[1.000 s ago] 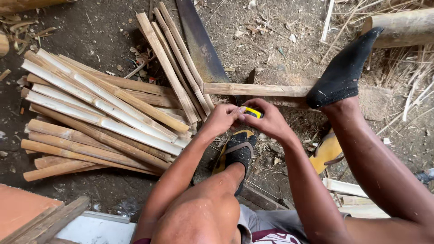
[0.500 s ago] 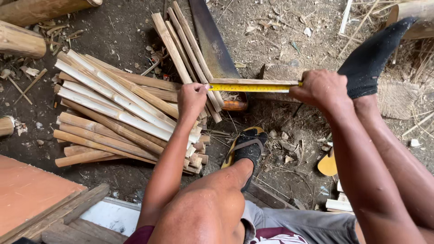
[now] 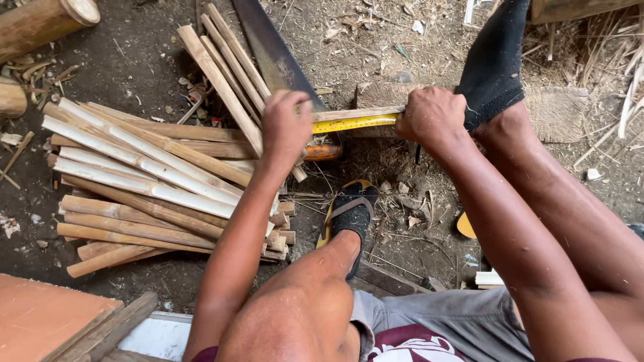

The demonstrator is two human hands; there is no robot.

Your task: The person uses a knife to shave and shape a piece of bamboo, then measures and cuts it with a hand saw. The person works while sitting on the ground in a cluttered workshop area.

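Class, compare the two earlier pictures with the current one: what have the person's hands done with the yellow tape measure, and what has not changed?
The left hand and right hand, close together a second ago, moved apart, drawing the yellow tape measure out along the bamboo strip. Both hands keep hold of its ends. The pile of split bamboo, the saw blade and the sandalled foot stayed put.

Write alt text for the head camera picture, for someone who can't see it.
Both hands stretch a yellow tape measure along a bamboo strip: left hand and right hand at its ends. Split bamboo slats lie piled on the dirt beside a saw blade.
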